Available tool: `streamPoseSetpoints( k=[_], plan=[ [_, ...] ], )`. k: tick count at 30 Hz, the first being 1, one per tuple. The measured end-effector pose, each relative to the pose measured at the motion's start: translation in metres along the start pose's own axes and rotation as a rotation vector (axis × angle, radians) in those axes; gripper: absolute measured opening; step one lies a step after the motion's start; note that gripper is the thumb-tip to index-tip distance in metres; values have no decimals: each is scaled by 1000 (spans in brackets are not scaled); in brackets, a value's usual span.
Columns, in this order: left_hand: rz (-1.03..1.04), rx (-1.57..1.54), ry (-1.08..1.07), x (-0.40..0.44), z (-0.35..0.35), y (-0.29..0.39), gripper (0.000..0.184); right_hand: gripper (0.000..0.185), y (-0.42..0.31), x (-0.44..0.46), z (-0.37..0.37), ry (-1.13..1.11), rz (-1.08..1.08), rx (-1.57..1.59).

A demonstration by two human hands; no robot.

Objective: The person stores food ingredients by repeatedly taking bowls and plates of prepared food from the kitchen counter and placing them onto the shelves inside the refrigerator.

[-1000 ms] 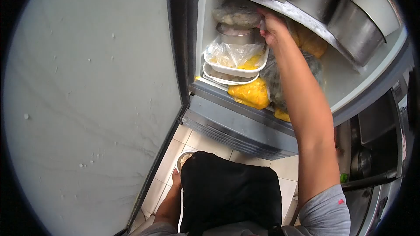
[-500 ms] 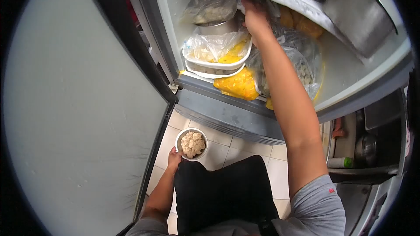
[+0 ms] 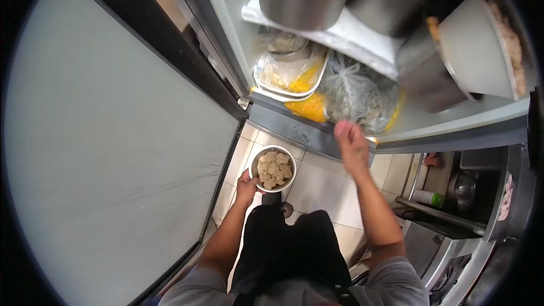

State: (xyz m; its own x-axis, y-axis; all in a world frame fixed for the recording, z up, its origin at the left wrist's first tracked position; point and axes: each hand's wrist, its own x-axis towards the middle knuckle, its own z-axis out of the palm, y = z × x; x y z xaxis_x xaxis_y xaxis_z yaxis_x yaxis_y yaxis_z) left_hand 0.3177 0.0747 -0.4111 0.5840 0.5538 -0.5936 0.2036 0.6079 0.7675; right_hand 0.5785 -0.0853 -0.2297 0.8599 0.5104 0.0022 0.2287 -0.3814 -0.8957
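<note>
My left hand (image 3: 246, 188) grips the rim of a round bowl (image 3: 253, 161) over the tiled floor. Pale, lumpy paste or dough (image 3: 274, 169) fills much of it. My right hand (image 3: 352, 143) is in front of the fridge's lower edge, near a knotted clear plastic bag (image 3: 354, 88). Motion smears its fingers, and nothing can be made out in them. Left of that bag sit stacked white-rimmed containers (image 3: 292, 92) with plastic-wrapped food inside. A yellow bag (image 3: 307, 107) lies in front of them.
The fridge door (image 3: 113, 153) stands wide open on my left. On the upper shelf (image 3: 362, 37) are metal pots (image 3: 303, 5) and a tilted pale tub (image 3: 481, 45). A low rack (image 3: 470, 192) at the right holds a green-capped bottle (image 3: 428, 197) and a metal bowl (image 3: 462, 190).
My right hand has come out of the lower compartment, back towards me. The bowl in my left hand has shifted right and up in view. More of the upper shelf shows.
</note>
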Motion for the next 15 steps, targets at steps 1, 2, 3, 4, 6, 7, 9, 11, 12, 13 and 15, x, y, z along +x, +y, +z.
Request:
streamPoseSetpoints(
  k=[1, 2, 3, 4, 6, 7, 9, 11, 12, 13, 15],
  plan=[
    [11, 4, -37, -14, 6, 16, 37, 20, 28, -25, 6, -33, 55, 39],
    [22, 18, -49, -29, 15, 33, 38, 19, 62, -50, 9, -115, 110, -102],
    [35, 30, -59, -45, 25, 52, 38, 23, 47, -77, 7, -191, 169, 52],
    [42, 25, -82, -58, 33, 69, 38, 24, 59, -105, 12, -251, 247, 140],
    [47, 17, -130, -91, 50, 103, 37, 24, 37, -135, 5, -369, 380, 341],
    [61, 40, -149, -103, 57, 115, 36, 22, 6, -144, 1, -425, 432, 453],
    [110, 83, -184, -130, 75, 147, 34, 16, -36, -148, -10, -359, 473, 480],
    [114, 69, -201, -165, 96, 185, 31, 13, -83, -151, -32, -269, 447, 538],
    [109, 60, -210, -182, 105, 203, 30, 14, -92, -150, -39, -216, 434, 623],
    [102, 52, -218, -197, 112, 217, 29, 13, -108, -149, -49, -207, 410, 632],
    [124, -30, -279, -215, 118, 235, 29, 12, -143, -142, -71, -192, 341, 645]
  ],
)
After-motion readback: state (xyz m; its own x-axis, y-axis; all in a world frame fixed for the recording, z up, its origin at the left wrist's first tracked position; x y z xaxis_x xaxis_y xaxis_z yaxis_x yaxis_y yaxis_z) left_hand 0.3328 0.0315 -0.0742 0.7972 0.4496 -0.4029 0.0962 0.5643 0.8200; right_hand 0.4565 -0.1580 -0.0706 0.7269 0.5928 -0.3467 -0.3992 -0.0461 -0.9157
